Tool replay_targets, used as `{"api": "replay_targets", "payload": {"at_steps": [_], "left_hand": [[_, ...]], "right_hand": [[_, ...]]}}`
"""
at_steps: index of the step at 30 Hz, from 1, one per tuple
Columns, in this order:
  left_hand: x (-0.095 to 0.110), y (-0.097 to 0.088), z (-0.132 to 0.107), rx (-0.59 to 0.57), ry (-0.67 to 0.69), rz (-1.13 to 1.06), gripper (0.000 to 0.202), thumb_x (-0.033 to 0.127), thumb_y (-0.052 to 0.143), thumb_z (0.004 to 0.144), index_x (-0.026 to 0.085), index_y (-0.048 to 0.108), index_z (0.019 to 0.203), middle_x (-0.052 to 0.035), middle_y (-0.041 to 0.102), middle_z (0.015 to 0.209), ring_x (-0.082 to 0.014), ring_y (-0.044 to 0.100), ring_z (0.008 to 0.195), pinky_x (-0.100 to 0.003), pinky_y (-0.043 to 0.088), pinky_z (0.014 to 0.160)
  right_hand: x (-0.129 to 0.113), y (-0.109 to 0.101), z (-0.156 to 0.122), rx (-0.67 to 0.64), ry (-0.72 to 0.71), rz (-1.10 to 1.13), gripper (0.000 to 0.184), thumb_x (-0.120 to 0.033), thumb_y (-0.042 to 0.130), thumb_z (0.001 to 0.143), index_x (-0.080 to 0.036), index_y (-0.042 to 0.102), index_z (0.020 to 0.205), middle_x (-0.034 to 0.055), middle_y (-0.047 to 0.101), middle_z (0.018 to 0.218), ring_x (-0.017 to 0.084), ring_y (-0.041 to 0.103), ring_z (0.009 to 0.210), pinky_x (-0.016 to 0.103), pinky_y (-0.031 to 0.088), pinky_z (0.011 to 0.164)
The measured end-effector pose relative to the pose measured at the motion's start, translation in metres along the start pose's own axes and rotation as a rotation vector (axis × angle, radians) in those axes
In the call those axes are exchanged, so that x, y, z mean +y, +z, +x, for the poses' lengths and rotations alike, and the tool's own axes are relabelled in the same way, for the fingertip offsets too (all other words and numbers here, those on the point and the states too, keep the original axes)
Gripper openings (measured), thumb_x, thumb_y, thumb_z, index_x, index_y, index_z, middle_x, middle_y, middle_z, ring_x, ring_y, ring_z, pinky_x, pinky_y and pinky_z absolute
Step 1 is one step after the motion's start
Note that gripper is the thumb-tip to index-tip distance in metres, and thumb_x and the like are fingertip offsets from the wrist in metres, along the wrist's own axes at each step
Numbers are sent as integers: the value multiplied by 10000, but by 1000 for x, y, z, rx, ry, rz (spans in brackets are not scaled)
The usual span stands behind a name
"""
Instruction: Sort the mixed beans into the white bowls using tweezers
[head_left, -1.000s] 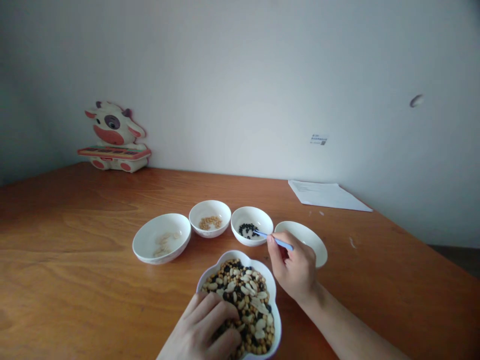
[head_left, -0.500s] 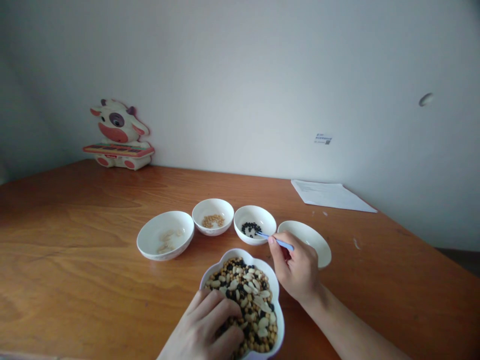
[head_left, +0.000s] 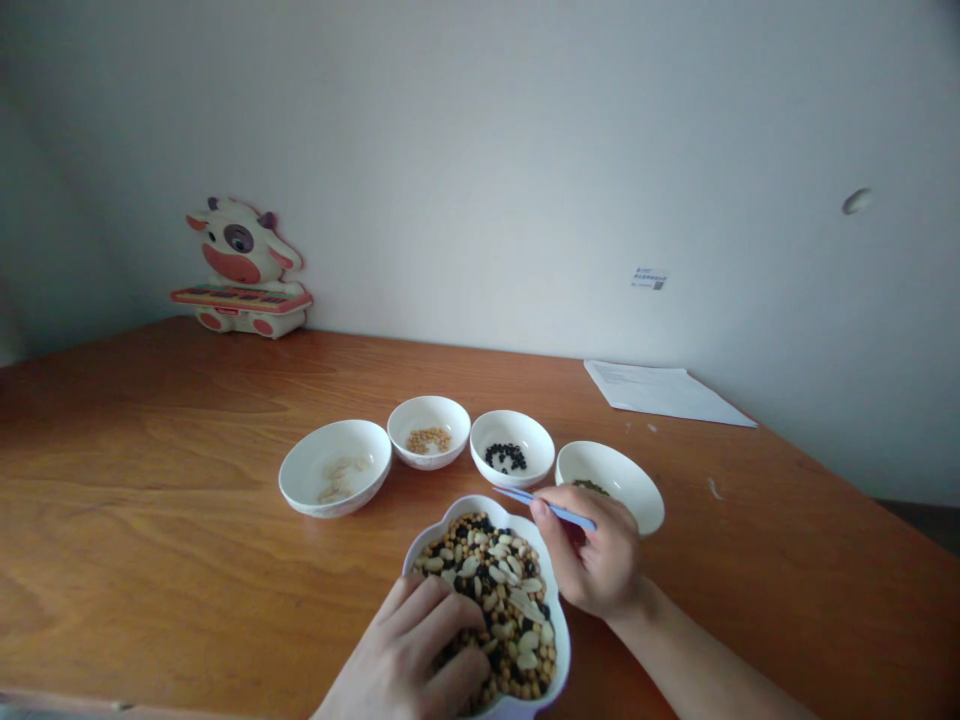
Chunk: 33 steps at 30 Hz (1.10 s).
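Tweezers, pinched in right hand, are drawn back from black-bean bowl ahead to mixed bowl rim just beside it. One drop-off is judged complete. Left hand stays curled over the mixed bowl's near rim.

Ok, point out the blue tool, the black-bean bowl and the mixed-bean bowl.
blue tool point(head_left: 517, 496): head view, bare front shaft.
black-bean bowl point(head_left: 512, 478): head view, near wall.
mixed-bean bowl point(head_left: 565, 640): head view, right rim.

A white-and-red cow-shaped toy keyboard stands far left on the brown wooden surface; white paper sheets lie far right.
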<state>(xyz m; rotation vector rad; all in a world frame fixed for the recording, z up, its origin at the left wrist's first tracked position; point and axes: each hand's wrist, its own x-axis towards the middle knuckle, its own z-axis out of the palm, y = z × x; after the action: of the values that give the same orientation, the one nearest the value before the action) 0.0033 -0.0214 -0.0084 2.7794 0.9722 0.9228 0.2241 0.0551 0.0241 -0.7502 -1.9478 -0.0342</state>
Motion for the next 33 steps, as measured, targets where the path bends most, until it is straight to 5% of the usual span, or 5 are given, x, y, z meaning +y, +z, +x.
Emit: {"api": "replay_targets", "payload": {"at_steps": [8,25,33], "left_hand": [[1,-3,1,-46,-12,-11,210,275,463,1021,193,582,869,-36,652,986,-207,563,836,-357,497,780],[1,-1,-4,-48,-5,-44,540,523,214,1053,189,601,880,-56,644,996,-208,558,844,-360,478,782],[2,-1,-2,-26,-37,-59,412,516,400,1027,187,609,893,-51,651,1031,-218,556,877,-367,471,798]], "right_hand": [[-5,7,-3,-251,-74,153,164,-160,501,884,-179,562,733,4,578,597,133,540,530,267,369,542],[-4,10,-7,-270,22,210,191,-183,510,884,-185,545,696,9,574,587,133,532,524,262,361,532],[-7,9,-7,-267,16,210,177,-190,516,887,-174,596,730,26,628,611,148,588,547,268,395,544]]}}
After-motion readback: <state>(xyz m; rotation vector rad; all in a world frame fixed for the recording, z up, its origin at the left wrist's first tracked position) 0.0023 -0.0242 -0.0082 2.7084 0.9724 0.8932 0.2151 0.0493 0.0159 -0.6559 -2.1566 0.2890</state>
